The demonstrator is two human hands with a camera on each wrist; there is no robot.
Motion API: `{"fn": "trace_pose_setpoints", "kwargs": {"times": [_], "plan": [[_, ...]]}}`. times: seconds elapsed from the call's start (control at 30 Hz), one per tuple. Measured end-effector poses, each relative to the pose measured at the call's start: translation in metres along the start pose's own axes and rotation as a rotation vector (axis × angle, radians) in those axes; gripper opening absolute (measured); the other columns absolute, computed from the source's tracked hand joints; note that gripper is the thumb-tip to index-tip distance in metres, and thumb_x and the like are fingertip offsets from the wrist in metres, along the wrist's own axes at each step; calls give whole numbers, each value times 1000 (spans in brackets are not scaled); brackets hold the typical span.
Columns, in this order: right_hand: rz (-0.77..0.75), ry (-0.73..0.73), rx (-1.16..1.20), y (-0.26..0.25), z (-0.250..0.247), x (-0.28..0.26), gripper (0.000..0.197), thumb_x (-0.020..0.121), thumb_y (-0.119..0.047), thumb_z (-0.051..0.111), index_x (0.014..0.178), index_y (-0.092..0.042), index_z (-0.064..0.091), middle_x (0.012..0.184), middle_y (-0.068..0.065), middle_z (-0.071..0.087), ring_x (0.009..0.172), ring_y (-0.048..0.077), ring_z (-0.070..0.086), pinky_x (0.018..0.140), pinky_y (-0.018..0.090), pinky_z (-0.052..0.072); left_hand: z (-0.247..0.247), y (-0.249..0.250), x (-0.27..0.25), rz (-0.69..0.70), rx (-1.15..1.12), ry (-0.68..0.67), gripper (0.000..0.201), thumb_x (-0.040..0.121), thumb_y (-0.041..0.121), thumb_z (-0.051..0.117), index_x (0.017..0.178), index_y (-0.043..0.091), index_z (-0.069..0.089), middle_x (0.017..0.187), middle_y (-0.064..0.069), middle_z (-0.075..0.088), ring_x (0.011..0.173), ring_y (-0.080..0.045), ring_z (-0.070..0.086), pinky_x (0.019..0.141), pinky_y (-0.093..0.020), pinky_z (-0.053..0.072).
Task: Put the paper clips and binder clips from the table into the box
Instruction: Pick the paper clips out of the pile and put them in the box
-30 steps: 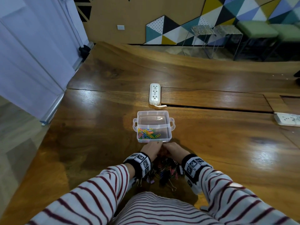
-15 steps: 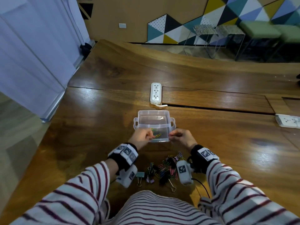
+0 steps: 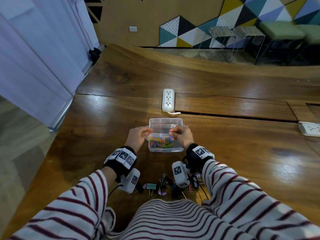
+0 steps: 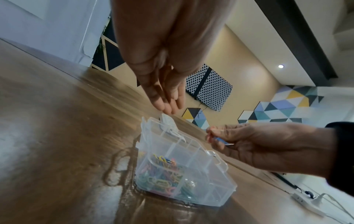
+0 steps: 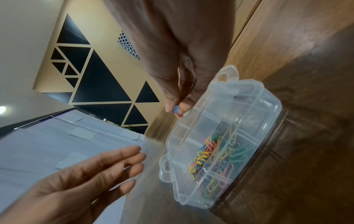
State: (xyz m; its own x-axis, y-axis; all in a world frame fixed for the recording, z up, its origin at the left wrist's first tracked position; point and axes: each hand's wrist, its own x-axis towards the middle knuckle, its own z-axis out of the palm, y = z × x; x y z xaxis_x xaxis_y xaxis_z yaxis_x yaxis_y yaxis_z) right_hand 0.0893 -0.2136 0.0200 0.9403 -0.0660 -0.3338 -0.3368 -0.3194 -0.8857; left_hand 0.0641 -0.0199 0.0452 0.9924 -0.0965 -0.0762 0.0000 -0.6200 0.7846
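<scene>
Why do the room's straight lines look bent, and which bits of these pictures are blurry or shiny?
Head view: wide lens bows the brown wooden table, with glare patches on it. Left wrist view: table streaked with blur, the clear plastic box sharper. Right wrist view: the left hand is soft; the right hand pinching coloured paper clips is clearer.

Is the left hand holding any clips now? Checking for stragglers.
No, the left hand has straight, spread fingers holding nothing beside the box.
</scene>
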Motion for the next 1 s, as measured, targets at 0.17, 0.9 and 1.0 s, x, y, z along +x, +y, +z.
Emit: {"fn": "trace_pose_setpoints", "kwargs": {"times": [0.17,0.9,1.0], "plan": [[-51,-269,-183,1,-3,-15,19,89,-2,52,105,-1,64,111,16,66,104,24,61,97,36,48,13,2,-31,11,-12,-133,22,90,-3,47,101,3,66,103,-10,68,87,-10,62,79,-10,45],[-377,-545,-1069,56,-21,-73,27,84,-23,60,107,-10,52,114,9,57,107,23,47,92,36,42,65,-23,-78,51,609,-528,34,87,18,55,119,12,45,119,-10,44,113,-26,43,87,-43,48],[-270,-519,-971,55,-28,-68,25,84,-21,62,103,-8,52,109,12,58,102,24,51,85,34,44,56,-27,-74,-40,494,-501,20,84,14,54,104,12,49,112,-9,50,105,-26,50,85,-40,48]]}}
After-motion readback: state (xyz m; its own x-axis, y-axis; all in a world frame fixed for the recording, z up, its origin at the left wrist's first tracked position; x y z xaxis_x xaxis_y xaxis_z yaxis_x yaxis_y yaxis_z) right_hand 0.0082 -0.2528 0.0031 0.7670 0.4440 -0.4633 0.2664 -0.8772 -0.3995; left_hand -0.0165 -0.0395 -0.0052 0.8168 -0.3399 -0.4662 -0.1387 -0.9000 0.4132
